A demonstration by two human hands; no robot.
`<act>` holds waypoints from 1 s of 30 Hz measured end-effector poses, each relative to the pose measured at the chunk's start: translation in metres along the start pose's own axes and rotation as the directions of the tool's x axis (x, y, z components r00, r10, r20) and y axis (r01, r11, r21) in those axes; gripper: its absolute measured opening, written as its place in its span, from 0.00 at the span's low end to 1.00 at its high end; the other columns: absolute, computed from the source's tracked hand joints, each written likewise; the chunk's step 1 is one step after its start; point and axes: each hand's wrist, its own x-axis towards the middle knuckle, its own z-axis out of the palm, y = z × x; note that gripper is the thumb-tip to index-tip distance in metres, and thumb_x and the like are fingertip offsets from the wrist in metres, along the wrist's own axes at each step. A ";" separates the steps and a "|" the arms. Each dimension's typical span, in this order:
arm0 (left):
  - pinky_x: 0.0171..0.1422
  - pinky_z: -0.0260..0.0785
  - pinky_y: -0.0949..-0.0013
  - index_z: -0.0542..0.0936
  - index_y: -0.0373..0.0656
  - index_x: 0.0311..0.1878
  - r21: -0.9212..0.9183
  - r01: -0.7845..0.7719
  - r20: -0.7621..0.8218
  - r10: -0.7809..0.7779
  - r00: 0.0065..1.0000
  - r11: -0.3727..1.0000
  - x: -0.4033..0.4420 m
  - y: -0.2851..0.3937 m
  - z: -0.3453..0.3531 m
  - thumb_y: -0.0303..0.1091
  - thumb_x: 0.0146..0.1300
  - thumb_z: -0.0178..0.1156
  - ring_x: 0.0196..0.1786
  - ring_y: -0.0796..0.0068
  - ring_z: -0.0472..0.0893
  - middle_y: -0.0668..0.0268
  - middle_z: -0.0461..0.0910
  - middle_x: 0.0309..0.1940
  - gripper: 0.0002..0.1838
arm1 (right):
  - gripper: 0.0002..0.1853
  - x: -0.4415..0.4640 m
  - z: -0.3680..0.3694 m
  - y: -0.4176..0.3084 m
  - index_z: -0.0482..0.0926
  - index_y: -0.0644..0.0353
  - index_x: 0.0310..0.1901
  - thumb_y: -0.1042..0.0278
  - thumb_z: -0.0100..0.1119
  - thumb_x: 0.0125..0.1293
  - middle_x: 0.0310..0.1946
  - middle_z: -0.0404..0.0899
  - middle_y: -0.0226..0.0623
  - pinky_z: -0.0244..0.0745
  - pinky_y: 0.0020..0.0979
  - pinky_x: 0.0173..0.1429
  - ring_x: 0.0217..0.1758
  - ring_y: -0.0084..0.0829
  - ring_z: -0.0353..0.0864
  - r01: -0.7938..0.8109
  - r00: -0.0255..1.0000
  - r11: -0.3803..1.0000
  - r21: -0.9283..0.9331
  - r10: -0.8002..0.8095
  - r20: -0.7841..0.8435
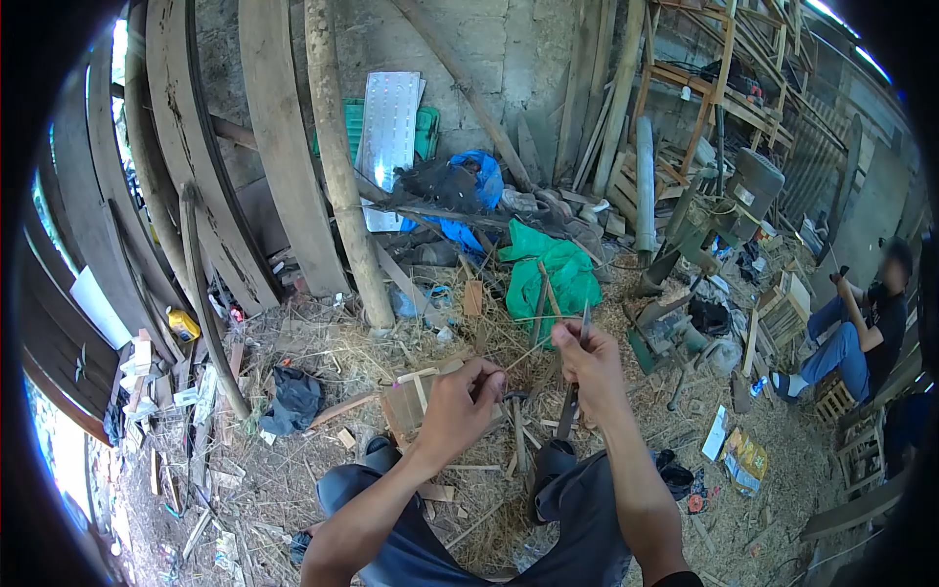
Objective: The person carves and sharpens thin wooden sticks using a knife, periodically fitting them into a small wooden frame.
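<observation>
My left hand (464, 406) is closed in front of my knees, thumb and fingers pinched on a thin strip (529, 354) that slants up toward the right. To its right, my right hand (593, 370) is wrapped round a knife (586, 318), with its narrow tip pointing up. The strip passes close to the right thumb; whether it touches the blade I cannot tell. Below the hands, a wooden block (401, 409) lies on the ground beside my left hand.
A green bag (553, 269) lies ahead of my hands, near a wooden post (342, 176). At the right sits another person (866, 328). Wood scraps, a black bag (292, 401) and a yellow packet (743, 463) lie on the straw-covered ground.
</observation>
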 end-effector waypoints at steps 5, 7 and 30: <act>0.33 0.68 0.76 0.78 0.34 0.40 -0.079 0.041 -0.022 -0.043 0.999 0.996 0.004 0.003 0.002 0.29 0.66 0.57 0.28 0.84 0.76 0.66 0.79 0.24 0.07 | 0.11 -0.011 0.023 0.017 0.79 0.64 0.39 0.62 0.62 0.66 0.20 0.69 0.20 0.57 0.19 0.26 0.23 0.11 0.63 0.057 0.984 0.980 -0.189 -0.023 0.179; 0.29 0.68 0.73 0.77 0.34 0.38 -0.121 -0.015 -0.078 0.006 0.997 0.993 0.009 0.000 0.004 0.27 0.66 0.56 0.23 0.81 0.76 0.63 0.78 0.21 0.06 | 0.09 -0.011 0.030 0.029 0.78 0.60 0.41 0.63 0.57 0.69 0.23 0.69 0.18 0.51 0.17 0.24 0.22 0.09 0.59 0.090 0.970 0.976 -0.198 -0.040 0.242; 0.32 0.62 0.78 0.79 0.35 0.40 -0.209 0.046 0.105 -0.024 0.994 0.977 0.005 -0.005 -0.006 0.32 0.67 0.56 0.27 0.86 0.70 0.71 0.75 0.24 0.09 | 0.11 0.001 -0.003 -0.013 0.79 0.66 0.43 0.66 0.55 0.69 0.27 0.77 0.31 0.51 0.18 0.20 0.17 0.13 0.59 -0.082 0.996 0.993 0.085 0.077 0.052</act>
